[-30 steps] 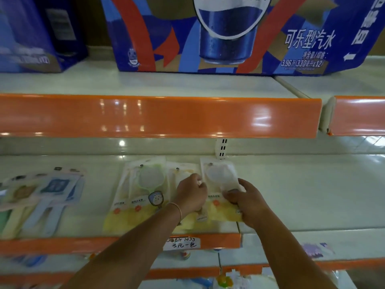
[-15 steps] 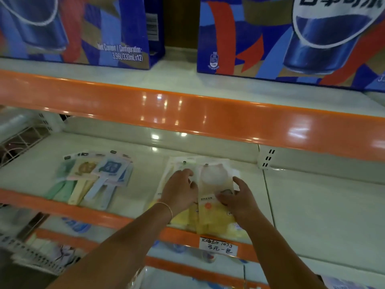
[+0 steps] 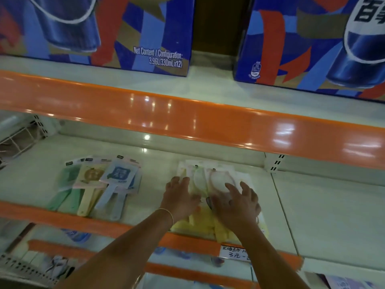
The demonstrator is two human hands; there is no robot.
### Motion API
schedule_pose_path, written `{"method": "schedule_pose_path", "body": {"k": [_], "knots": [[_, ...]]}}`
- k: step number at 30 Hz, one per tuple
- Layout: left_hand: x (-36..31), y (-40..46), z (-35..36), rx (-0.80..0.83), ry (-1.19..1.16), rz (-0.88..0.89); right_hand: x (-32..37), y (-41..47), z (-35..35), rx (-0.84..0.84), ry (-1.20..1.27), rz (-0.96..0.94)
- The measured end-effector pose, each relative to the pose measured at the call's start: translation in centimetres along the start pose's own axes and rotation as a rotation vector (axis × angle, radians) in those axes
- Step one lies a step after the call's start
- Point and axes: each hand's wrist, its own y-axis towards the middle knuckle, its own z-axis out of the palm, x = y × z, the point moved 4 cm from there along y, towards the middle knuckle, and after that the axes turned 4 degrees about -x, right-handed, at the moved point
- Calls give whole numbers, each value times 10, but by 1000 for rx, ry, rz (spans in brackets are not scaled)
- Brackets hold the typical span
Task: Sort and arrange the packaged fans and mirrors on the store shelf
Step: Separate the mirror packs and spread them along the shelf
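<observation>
A stack of packaged mirrors in clear bags with yellow cards lies on the pale middle shelf. My left hand rests flat on the stack's left side, fingers spread. On the right side my right hand presses flat with its fingers apart. Neither hand grips a pack. A fanned pile of packaged fans in green, yellow and blue lies to the left, apart from the mirrors.
Large blue drink cartons stand on the upper shelf behind an orange rail. A handwritten price tag hangs on the front orange edge. A wire basket sits far left. Lower shelves hold more goods.
The view has swung left. The mirror packs, earlier side by side, now overlap in one stack. Both hands have let go of the packs and lie flat on top.
</observation>
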Motion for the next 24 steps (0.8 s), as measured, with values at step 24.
{"method": "schedule_pose_path", "body": {"k": [24], "knots": [[34, 9, -15, 20, 30, 383, 79, -26, 38, -167, -23, -57]]}}
